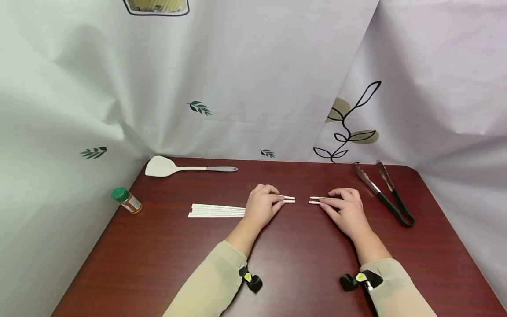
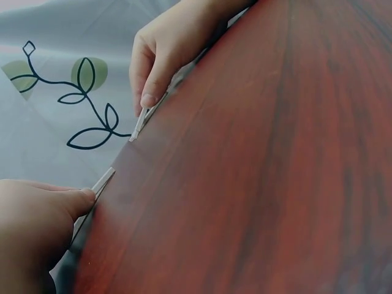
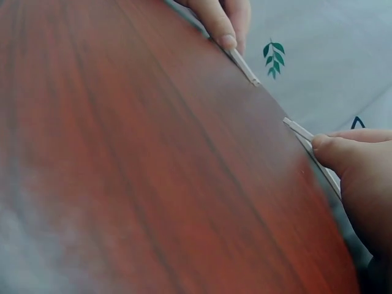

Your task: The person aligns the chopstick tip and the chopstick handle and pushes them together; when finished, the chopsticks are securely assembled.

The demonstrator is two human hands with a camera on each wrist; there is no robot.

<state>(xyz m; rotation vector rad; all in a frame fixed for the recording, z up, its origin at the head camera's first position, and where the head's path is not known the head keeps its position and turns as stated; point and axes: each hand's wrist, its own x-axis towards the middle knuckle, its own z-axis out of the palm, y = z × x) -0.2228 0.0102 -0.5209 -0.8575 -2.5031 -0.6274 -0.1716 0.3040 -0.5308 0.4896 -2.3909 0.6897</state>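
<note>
Near the middle of the table, my left hand pinches thin white chopsticks, two tips jutting out to its right. Facing it across a small gap, my right hand pinches two more white chopsticks between thumb and fingers, tips towards the left. Those two sets of tips lie apart, roughly in line. Several white chopsticks lie side by side left of my left hand, which hides their right ends. Both wrist views show the pinched chopsticks low over the table's far side.
A white spatula with a grey handle end lies along the back edge. The green-capped spice jar is at the left edge. Black-handled metal tongs lie spread at the right. A patterned cloth hangs behind the dark red table.
</note>
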